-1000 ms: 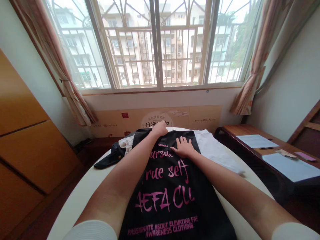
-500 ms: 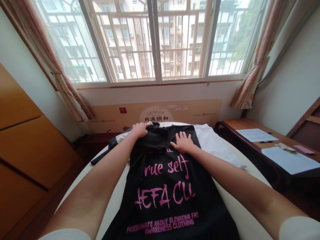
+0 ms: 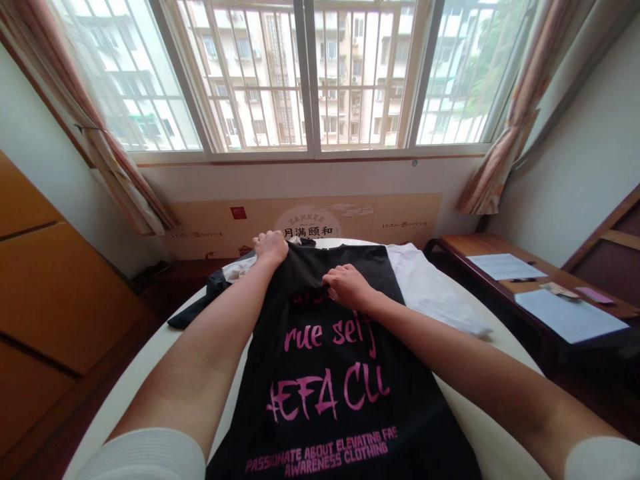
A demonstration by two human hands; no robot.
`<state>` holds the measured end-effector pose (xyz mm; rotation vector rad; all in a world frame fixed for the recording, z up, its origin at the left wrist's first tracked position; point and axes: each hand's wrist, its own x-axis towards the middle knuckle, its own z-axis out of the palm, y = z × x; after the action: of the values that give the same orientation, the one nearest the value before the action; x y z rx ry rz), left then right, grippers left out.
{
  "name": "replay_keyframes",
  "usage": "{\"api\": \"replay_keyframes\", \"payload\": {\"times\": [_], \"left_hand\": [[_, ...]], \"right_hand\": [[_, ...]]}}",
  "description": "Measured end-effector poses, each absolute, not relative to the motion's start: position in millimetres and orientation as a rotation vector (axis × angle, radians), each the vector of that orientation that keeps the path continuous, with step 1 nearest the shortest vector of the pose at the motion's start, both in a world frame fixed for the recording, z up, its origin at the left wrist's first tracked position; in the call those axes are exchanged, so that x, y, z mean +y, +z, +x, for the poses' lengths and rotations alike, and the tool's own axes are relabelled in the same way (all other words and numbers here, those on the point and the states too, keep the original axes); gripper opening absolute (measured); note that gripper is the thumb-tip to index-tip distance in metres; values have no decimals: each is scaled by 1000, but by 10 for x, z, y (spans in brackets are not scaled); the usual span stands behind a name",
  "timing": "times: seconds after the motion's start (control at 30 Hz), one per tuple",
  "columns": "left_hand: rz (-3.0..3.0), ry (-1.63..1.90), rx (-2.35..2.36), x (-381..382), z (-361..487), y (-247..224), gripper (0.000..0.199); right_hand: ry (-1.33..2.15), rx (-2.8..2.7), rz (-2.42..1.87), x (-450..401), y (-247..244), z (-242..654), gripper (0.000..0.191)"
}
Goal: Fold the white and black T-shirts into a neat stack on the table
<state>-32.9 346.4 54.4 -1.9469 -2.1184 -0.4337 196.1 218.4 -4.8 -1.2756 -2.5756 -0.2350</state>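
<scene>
My left hand (image 3: pixel 271 247) and right hand (image 3: pixel 346 285) grip the black, pink-lettered fabric shirt (image 3: pixel 335 360); uneven pulling could skew or crease it.

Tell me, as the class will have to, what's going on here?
A person has both hands on a black top spread on the table. The left hand is at its far left edge; the right hand rests nearer its middle, fingers curled. White cloth lies to the right, other clothes to the left.
</scene>
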Motion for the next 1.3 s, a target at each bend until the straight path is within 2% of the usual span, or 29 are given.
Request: {"api": "replay_keyframes", "payload": {"times": [0.2,0.37,0.53,0.67,0.77,0.87,0.93,1.03,1.17,1.2,1.3], "left_hand": [[-1900,-420,-2159,3411,-429,429,38],[-1901,-437,-2096,3304,-378,403,37],[-1957,-654,-1873,2855,-407,413,33],[-2287,-618,-1611,2383,-616,276,33],[-2465,-433,-1516,2201,-753,138,43],[-2458,-341,-1526,2164,-811,32,51],[-2445,-332,-1503,2165,-826,-28,52],[-2404,-373,-1453,2155,-847,-126,53],[-2372,-414,-1426,2142,-875,-237,54],[-2369,-416,-1432,2144,-878,-252,54],[-2368,-416,-1449,2155,-879,-271,54]], "right_hand": [[-471,-2542,-1295,2236,119,2053,18],[-331,-2760,-1247,2207,-6,2053,20],[-219,-2644,-1255,1929,29,1939,24],[55,-2691,-740,1246,153,1666,38],[166,-2766,-303,660,233,1389,64],[177,-2815,-132,260,259,1121,78],[173,-2866,-112,126,234,959,79],[117,-2950,-160,50,169,757,62],[78,-3023,-92,12,129,661,14],[126,-3047,-56,0,126,667,8],[411,-3115,53,-44,95,697,9]]}}
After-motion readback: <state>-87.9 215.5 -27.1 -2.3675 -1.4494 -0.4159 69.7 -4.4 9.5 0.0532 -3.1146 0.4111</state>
